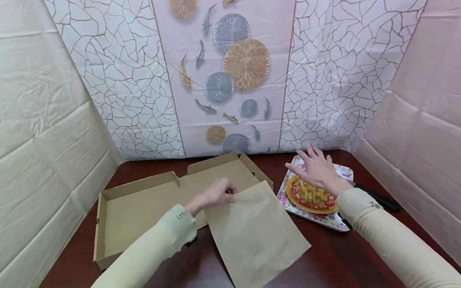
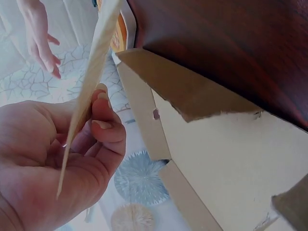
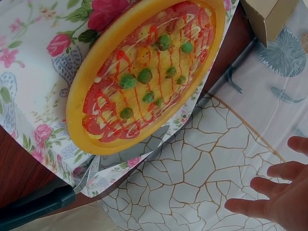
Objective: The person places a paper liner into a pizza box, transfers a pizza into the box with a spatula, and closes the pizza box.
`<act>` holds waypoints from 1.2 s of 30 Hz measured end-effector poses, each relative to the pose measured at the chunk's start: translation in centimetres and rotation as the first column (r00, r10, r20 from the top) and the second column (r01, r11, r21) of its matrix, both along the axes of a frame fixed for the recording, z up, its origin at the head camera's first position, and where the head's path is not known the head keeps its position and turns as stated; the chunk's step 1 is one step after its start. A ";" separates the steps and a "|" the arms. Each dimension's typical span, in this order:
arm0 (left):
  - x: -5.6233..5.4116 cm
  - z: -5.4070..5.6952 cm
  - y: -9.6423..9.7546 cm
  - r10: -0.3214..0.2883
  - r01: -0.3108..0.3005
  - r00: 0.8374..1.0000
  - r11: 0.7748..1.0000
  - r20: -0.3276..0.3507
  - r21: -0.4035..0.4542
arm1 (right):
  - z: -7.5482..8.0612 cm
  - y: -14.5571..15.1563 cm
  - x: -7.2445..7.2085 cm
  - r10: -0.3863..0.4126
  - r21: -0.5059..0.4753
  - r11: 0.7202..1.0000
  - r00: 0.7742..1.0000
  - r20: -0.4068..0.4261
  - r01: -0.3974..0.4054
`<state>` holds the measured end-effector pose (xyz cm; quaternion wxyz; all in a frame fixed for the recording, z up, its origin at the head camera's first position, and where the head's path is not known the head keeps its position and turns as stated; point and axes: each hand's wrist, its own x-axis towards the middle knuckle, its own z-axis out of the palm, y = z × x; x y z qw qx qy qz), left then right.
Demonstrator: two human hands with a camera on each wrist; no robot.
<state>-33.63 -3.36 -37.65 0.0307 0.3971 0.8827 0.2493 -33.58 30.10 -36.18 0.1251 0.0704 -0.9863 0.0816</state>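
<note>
My left hand (image 1: 218,191) pinches the top edge of a brown paper sheet (image 1: 261,240), which hangs tilted over the near middle of the table. In the left wrist view the paper (image 2: 89,79) shows edge-on between thumb and curled fingers. My right hand (image 1: 316,170) is spread with fingers apart, above an oval pizza-like food (image 3: 154,82) with a thick yellow rim. Green dots and red and white drizzle top it. A floral tray (image 3: 29,72) lies under the food. Nothing is in the right hand.
An open cardboard box (image 1: 139,213) lies at the left and middle back, its lid part behind the paper. A metal server with a dark green handle (image 3: 41,207) rests partly on the tray. Fabric walls (image 1: 33,131) enclose the dark red table (image 1: 176,281).
</note>
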 end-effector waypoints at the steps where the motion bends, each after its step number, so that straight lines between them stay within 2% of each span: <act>1: 0.0 0.1 -0.1 0.003 -0.003 1.000 1.000 0.007 0.002 | 0.0 0.0 0.0 0.001 0.000 1.000 1.000 0.000 -0.001; 8: -0.4 0.4 -1.0 0.000 0.000 1.000 1.000 0.025 0.013 | 0.0 -0.2 -0.3 0.002 0.008 1.000 1.000 -0.008 -0.002; 14: -0.9 0.8 -2.1 -0.025 0.021 0.997 0.998 0.076 0.057 | -0.1 -0.3 -0.4 -0.001 0.002 1.000 1.000 -0.002 0.001; 26: -1.8 1.1 -3.7 0.028 -0.038 0.987 0.997 0.159 0.065 | -0.3 -0.5 -0.5 0.003 -0.009 1.000 1.000 -0.004 -0.003; 36: -2.6 1.3 -5.1 0.037 -0.043 0.993 0.998 0.113 0.052 | -0.4 -0.4 -0.5 0.010 -0.014 1.000 1.000 0.015 -0.010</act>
